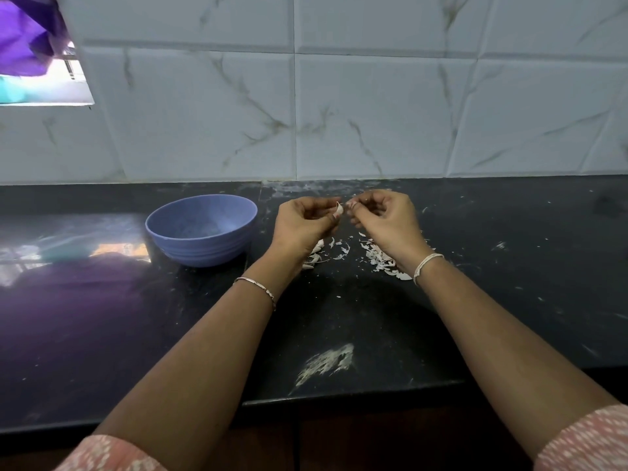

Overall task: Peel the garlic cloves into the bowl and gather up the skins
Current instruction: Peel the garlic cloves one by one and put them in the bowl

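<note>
The left hand [306,222] is pinching a small white garlic clove [338,209] right of the round blue plastic bowl [204,248]; fingers [354,203] of the right hand [385,219] are nipping its skin, likely needing a steady outward pull.

The far wall [373,113] is faced with large pale tiles veined in grey-brown like marble, their grout lines forming a wide grid. Along its foot runs a dark stone countertop [509,283], glossy, flecked and scuffed with pale marks, with a joint [260,198] in the slab near the far edge. A whitish powdery smear [326,363] lies near the front edge. At the far left an opening [44,86] in the wall lets in bright daylight, and purple cloth [23,32] hangs across its top. A reflection [68,263] of that light and purple spreads over the counter's left part. Below the near edge a dark brown cabinet front [339,447] shows dimly.
</note>
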